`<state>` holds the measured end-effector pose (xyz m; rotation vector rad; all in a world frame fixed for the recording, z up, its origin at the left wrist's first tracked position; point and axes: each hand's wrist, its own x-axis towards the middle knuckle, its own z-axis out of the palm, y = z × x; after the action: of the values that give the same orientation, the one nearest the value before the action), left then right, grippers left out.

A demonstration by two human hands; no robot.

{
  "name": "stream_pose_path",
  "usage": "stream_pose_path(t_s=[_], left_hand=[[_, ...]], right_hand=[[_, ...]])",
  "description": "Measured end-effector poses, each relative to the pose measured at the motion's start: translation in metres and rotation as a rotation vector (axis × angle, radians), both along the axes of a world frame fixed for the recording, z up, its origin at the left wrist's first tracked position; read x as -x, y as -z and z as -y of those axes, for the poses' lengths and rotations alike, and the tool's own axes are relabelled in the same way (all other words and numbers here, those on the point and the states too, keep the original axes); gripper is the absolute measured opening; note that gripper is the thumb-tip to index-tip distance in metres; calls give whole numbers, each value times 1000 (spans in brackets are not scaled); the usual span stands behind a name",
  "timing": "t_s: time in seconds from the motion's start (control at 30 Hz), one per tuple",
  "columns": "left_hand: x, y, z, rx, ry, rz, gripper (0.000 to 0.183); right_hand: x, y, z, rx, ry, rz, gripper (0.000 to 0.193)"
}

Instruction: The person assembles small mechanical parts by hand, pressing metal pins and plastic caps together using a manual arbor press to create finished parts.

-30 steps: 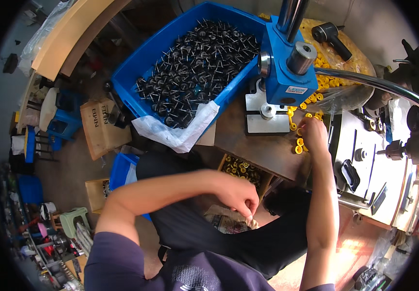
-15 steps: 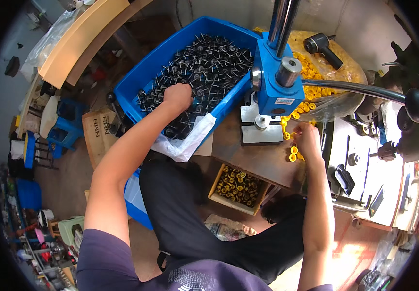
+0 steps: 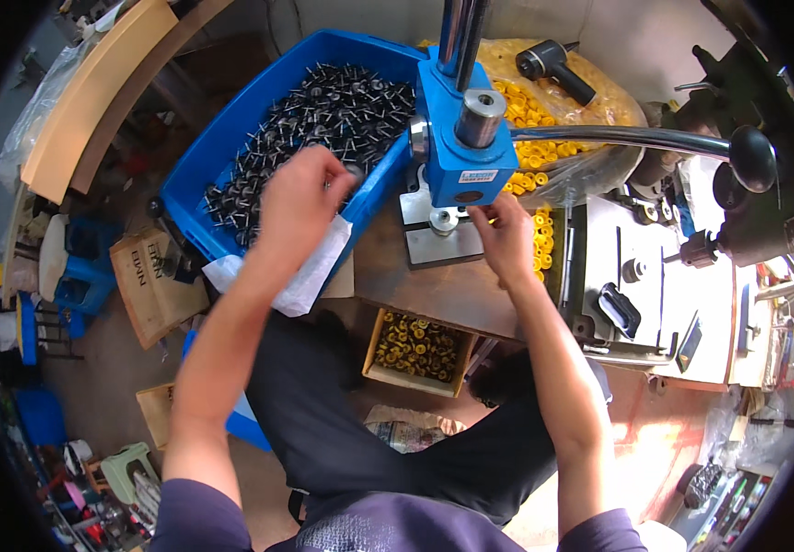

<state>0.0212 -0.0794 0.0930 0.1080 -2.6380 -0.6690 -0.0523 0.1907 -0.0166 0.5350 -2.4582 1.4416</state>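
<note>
My left hand [image 3: 303, 201] is raised over the right side of a blue bin [image 3: 196, 175] full of black parts [image 3: 323, 120] with thin metal pins. Its fingers are pinched, and a small round dark part [image 3: 354, 173] shows at the fingertips. At the blue lever press [image 3: 464, 138], my right hand [image 3: 506, 241] curls its fingers just right of the round metal die [image 3: 443, 220] on the steel base. What its fingertips hold, if anything, is hidden. Small yellow caps [image 3: 542, 241] lie beside that hand on the brown worktop.
The press lever [image 3: 627, 136] reaches right to a black knob. Behind it, a plastic bag [image 3: 613, 115] of yellow caps carries a black handheld blower [image 3: 555, 69]. Below the worktop, an open box [image 3: 415, 348] holds yellow-and-black pieces. White plastic [image 3: 310, 271] covers the bin's near corner.
My left hand has risen out of the pile toward the bin's right wall. My right hand has gone from the yellow caps to the press die. The whole view has shifted.
</note>
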Motion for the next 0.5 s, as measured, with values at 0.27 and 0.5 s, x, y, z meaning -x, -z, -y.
stream_pose_path(t_s=[0.27, 0.5], left_hand=[[9, 73, -75, -564, 139, 92, 17], [26, 88, -80, -663, 209, 91, 15]], right_hand=[[-17, -8, 13, -162, -161, -222, 15], [-18, -11, 1, -149, -98, -34, 18]])
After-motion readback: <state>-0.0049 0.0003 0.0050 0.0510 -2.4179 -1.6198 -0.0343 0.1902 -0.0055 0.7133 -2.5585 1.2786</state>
